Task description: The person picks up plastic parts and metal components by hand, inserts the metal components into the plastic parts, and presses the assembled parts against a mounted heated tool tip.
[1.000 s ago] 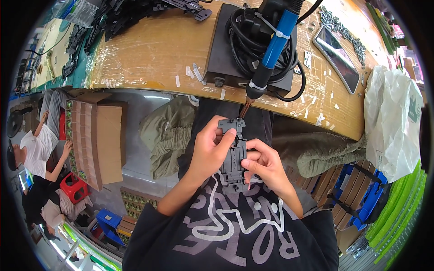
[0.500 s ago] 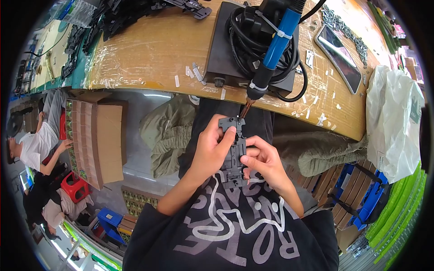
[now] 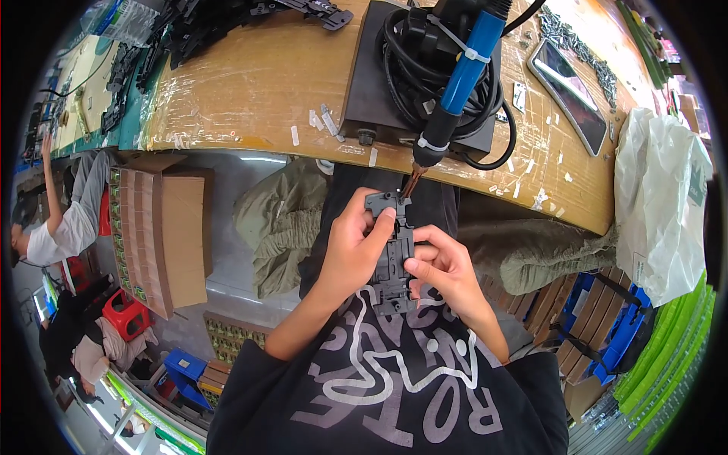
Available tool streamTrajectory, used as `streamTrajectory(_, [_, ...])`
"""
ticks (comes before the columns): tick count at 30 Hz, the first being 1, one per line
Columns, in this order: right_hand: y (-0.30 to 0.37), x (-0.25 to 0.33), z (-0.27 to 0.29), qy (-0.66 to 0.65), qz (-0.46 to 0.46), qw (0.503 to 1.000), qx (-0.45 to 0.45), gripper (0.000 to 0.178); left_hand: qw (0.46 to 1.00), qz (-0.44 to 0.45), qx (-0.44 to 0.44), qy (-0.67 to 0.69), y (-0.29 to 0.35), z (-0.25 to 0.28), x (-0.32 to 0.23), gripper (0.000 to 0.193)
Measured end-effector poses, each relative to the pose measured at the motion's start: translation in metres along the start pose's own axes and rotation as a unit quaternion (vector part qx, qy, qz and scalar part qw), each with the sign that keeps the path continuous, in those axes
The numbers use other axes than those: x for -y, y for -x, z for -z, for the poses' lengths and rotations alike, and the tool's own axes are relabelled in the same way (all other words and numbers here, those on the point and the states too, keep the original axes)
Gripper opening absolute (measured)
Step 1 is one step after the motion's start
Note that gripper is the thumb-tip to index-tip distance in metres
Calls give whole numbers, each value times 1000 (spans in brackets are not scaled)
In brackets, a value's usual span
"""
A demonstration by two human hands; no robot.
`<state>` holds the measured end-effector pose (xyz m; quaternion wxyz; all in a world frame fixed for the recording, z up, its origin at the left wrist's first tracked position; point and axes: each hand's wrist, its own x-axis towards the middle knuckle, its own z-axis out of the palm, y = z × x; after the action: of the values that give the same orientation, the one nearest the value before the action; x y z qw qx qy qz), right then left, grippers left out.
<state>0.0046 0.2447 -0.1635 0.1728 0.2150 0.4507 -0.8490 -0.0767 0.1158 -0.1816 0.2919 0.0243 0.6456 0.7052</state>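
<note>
A long black plastic part with small raised posts and slots is held upright between my hands, in front of my shirt. My left hand grips its upper left side, with the thumb laid over the front face. On the lower right side, my right hand pinches the edge between thumb and bent fingers. Just above the part hangs a blue and black soldering iron, tilted down over the table edge. Its copper-coloured tip reaches the part's top end; whether they touch I cannot tell.
A black box with coiled cable stands on the wooden table. Right of it lie a phone and small metal pieces. More black parts are heaped far left. A white plastic bag hangs at the right corner.
My hands and the black part stay almost in place, with only a slight shift. At the far left, a co-worker's arm has swung up toward the other table.
</note>
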Motion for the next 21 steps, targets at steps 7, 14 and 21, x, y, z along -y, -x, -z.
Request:
streamTrajectory(7, [1,1,-1,1,2,1000,0,22,1000,9,-1,0,1,0,-1,13])
streamTrajectory(14, [4,11,-8,-3,-2,1000,-2,20,997,46,13,53,0,0,-7,12])
streamTrajectory(21, [6,15,-16,-26,-14,1000,-10,18,988,90,17,123,-1,-1,-10,12])
